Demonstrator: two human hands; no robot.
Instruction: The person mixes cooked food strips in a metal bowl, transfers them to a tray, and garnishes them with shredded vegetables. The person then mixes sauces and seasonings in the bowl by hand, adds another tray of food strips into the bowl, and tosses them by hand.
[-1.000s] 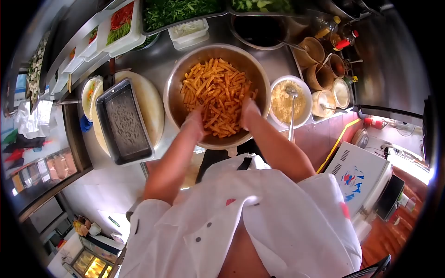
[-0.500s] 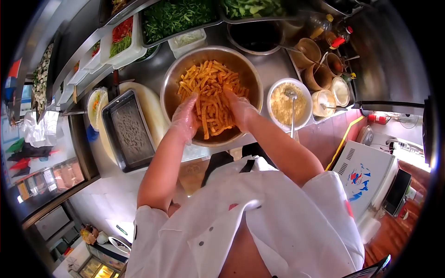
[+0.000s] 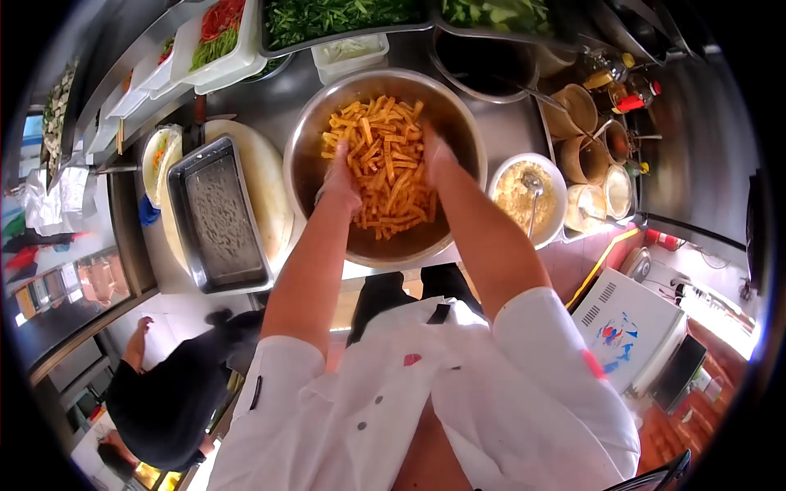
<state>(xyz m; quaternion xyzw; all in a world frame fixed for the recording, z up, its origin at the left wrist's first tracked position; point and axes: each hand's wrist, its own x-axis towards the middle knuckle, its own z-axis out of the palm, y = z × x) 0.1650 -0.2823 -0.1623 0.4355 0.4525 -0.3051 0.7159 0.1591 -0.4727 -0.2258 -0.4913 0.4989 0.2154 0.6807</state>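
Note:
A wide steel mixing bowl [image 3: 468,123] sits in front of me on the steel counter. In it lies a heap of orange-coated strips [image 3: 389,164] resembling fries. My left hand [image 3: 339,182], in a clear plastic glove, cups the heap from the left. From the right side, my right hand [image 3: 438,155], also gloved, presses in with its fingers partly hidden among the strips and in shadow. Both hands are closed around the heap, strips caught between them. To the right of my right forearm stands a white bowl [image 3: 560,195] of pale crumbs with a metal spoon [image 3: 534,186] in it.
An empty dark metal tray [image 3: 260,245] rests on a round board [image 3: 277,196] at left. Trays of chopped greens [image 3: 344,20] line the back. Seasoning pots [image 3: 573,110] and bottles [image 3: 639,94] stand at right. A person in black [image 3: 168,393] bends at lower left.
My view has shifted, and the heap of strips is spread differently between my hands. My right hand sits deeper along the heap's side. A person in black has appeared at lower left.

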